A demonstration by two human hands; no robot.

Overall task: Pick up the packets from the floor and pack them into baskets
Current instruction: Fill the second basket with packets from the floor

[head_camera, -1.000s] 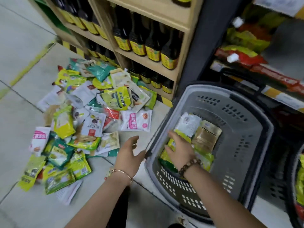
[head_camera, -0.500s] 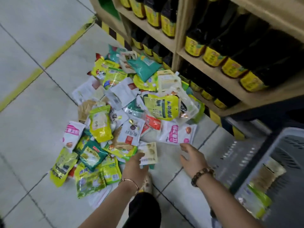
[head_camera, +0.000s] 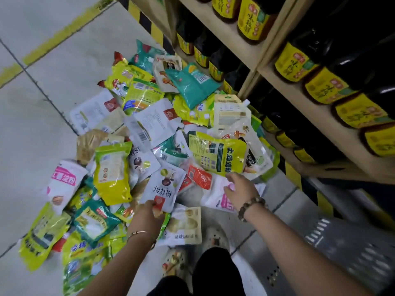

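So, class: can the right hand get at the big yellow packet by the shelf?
Probably yes: the right hand is open, fingertips almost at the yellow packet, which lies uncovered atop the pile. The left hand pinches a white packet.

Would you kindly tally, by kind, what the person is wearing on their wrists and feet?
bead bracelet: 1
thin bangle: 1
shoes: 2
Total: 4
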